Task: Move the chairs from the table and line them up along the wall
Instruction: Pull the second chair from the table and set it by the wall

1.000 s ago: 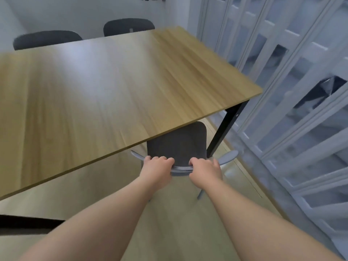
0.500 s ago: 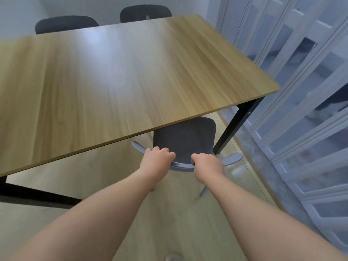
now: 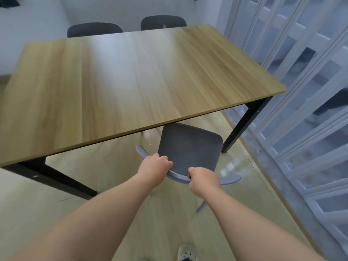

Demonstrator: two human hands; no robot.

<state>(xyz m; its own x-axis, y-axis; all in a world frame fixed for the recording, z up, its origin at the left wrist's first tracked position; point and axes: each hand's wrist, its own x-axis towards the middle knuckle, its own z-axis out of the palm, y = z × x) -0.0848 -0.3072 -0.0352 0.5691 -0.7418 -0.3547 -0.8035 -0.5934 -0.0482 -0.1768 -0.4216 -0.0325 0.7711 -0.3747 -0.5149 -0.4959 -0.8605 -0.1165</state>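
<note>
Hands [image 3: 178, 172] around curved, seemingly plastic chair [image 3: 190, 149] backrest

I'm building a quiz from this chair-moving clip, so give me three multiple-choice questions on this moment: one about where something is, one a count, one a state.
1. Where is the near chair's seat?
A. Partly under the table's near edge
B. On the tabletop
C. Against the far wall

2. How many chairs are visible?
A. One
B. Three
C. Five

3. What are the hands doing?
A. Both resting on the table
B. One waving
C. Both gripping the near chair's backrest

Answers: 1 A, the seat's front slips beneath the table edge. 2 B, the near chair plus two far chairs. 3 C, the left hand and right hand curl over the backrest's top rail.
</note>
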